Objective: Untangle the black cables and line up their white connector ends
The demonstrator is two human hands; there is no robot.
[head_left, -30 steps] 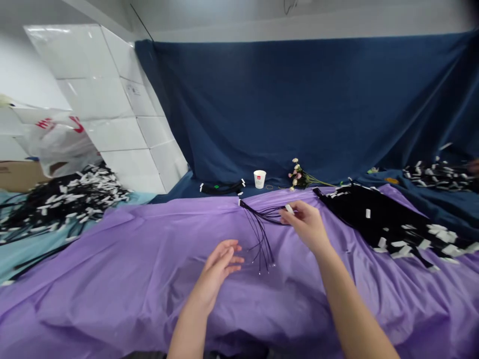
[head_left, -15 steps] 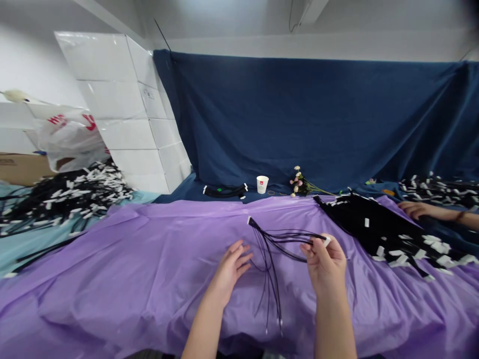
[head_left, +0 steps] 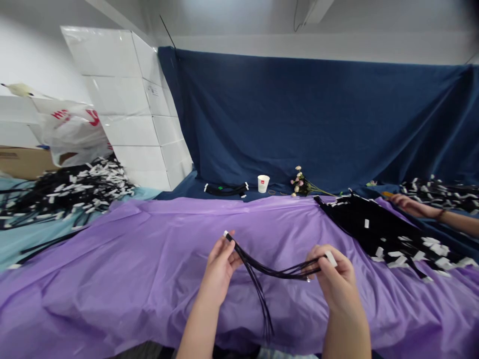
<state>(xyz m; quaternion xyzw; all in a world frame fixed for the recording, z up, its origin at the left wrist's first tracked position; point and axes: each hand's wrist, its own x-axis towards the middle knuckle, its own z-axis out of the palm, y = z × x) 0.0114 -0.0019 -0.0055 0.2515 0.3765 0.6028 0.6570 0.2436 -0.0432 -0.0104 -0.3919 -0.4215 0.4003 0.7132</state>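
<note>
A small bundle of thin black cables [head_left: 262, 271] with white tags hangs between my two hands above the purple cloth [head_left: 130, 269]. My left hand [head_left: 220, 259] pinches one end of the bundle near a white tag. My right hand [head_left: 331, 271] is closed on the other end, a white tag showing at its fingertips. Loose cable ends droop down from the middle of the bundle towards me.
A heap of black tagged cables [head_left: 381, 229] lies on the cloth to the right, and another pile [head_left: 63, 192] at far left. Another person's hand [head_left: 407, 204] rests at right. A paper cup [head_left: 263, 183], small flowers [head_left: 301, 184] and a tied cable bundle [head_left: 224, 189] sit by the blue drape.
My left hand has taken hold of the bundle's end, which lay on the cloth before. Both hands have lifted the cables and drawn nearer to me.
</note>
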